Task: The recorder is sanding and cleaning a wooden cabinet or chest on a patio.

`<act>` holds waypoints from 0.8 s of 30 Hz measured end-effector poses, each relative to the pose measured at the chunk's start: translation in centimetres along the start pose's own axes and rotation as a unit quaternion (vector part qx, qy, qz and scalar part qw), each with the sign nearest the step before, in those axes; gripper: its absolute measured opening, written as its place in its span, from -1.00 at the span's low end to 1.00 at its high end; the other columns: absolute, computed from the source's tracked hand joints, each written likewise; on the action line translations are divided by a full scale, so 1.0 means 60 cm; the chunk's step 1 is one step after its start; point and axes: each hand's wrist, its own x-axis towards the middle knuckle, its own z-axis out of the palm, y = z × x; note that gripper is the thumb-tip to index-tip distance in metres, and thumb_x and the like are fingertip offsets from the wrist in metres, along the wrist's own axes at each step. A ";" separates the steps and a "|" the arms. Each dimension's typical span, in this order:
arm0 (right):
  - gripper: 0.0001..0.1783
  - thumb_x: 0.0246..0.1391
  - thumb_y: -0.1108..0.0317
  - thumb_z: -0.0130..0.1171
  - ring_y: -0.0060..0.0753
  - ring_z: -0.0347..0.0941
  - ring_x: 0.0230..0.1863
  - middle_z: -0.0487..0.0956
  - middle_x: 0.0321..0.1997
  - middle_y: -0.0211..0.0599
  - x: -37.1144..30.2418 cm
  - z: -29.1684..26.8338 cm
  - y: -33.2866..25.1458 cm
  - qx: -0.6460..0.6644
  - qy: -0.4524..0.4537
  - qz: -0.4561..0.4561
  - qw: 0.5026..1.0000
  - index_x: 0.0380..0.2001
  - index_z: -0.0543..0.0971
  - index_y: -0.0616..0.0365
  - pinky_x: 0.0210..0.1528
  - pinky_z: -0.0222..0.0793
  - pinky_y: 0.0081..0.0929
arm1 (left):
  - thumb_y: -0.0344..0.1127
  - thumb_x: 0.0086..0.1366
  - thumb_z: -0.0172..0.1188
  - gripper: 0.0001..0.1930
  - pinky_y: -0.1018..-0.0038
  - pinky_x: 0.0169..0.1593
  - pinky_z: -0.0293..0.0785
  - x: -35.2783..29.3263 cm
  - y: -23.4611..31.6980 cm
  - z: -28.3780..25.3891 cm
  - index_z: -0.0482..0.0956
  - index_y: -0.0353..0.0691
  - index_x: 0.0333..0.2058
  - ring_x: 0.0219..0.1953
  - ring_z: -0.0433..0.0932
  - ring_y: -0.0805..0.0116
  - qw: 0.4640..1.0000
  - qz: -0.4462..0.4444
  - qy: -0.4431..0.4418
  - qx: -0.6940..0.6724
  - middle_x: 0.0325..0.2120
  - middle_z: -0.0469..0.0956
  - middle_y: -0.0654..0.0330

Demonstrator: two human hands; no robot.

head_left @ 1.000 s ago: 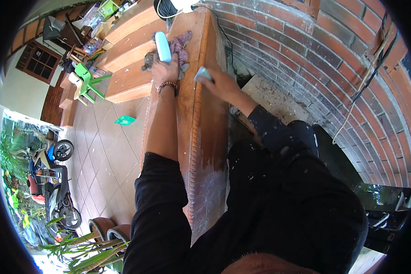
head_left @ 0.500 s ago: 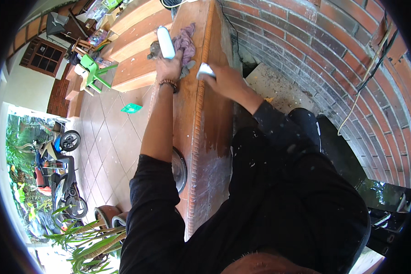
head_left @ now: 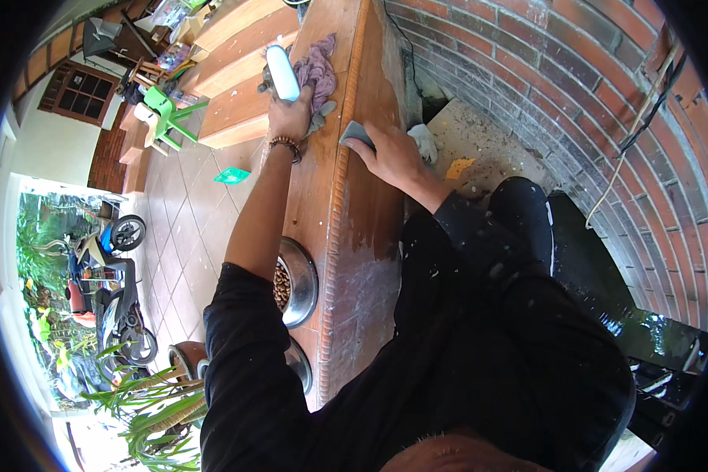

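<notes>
My left hand [head_left: 289, 118] is closed around the lower end of a smooth white bottle [head_left: 283, 73], over the top of a wooden ledge [head_left: 311, 197]; its fingers are partly hidden behind the bottle. A crumpled mauve rag [head_left: 320, 71] lies right beside that hand, with small grey lumps next to it. In my right hand [head_left: 393, 157] is a flat grey pad [head_left: 356, 134], gripped between thumb and fingers. It touches the ledge's side face just by the carved rope-like edge trim [head_left: 341, 177].
A metal bowl of brown pellets [head_left: 297, 283] and a second metal bowl [head_left: 299, 368] stand on the ledge near my left arm. Right of the ledge lie a whitish glove [head_left: 423, 143] and a brick wall [head_left: 558, 86]. Wooden steps [head_left: 236, 102] rise at far left.
My right hand has turned and slid slightly down along the trim with the pad. My left arm has shifted left, uncovering the bowl of pellets. The left hand stays at the bottle.
</notes>
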 end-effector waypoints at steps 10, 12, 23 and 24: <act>-0.57 0.25 -0.03 0.22 0.21 0.58 -0.43 0.60 -0.50 0.09 -0.074 0.035 -0.017 0.111 0.070 -0.045 0.990 -0.22 0.52 0.18 -0.44 0.45 0.00 | -0.01 0.14 0.36 -0.37 0.15 -0.04 0.53 -0.033 0.018 0.004 0.50 -0.47 -0.01 -0.15 0.67 -0.09 0.999 0.017 0.017 -0.033 -0.23 0.67 -0.20; -0.57 0.26 -0.05 0.20 0.21 0.60 -0.43 0.62 -0.48 0.07 -0.068 0.007 -0.044 0.076 -0.031 -0.059 0.995 -0.22 0.54 0.15 -0.42 0.46 0.03 | -0.01 0.13 0.36 -0.38 0.14 -0.06 0.54 -0.029 0.009 -0.008 0.51 -0.48 -0.04 -0.17 0.67 -0.12 0.999 0.025 0.047 -0.002 -0.25 0.67 -0.22; -0.57 0.32 -0.07 0.11 0.01 0.63 -0.51 0.64 -0.52 -0.07 -0.072 -0.018 -0.065 0.035 -0.084 -0.031 0.995 -0.12 0.55 0.11 -0.46 0.52 -0.05 | 0.03 0.08 0.33 -0.38 0.03 -0.03 0.53 -0.049 0.050 0.010 0.53 -0.38 -0.04 -0.13 0.63 -0.27 0.991 0.060 0.084 0.088 -0.24 0.64 -0.30; -0.56 0.31 -0.06 0.12 0.04 0.62 -0.51 0.64 -0.50 -0.06 -0.095 -0.011 -0.078 0.093 -0.072 -0.072 0.990 -0.13 0.53 0.13 -0.48 0.51 -0.04 | 0.04 0.08 0.34 -0.38 0.03 -0.03 0.53 -0.047 0.055 0.006 0.52 -0.36 -0.02 -0.13 0.63 -0.26 0.991 0.060 0.083 0.091 -0.23 0.64 -0.29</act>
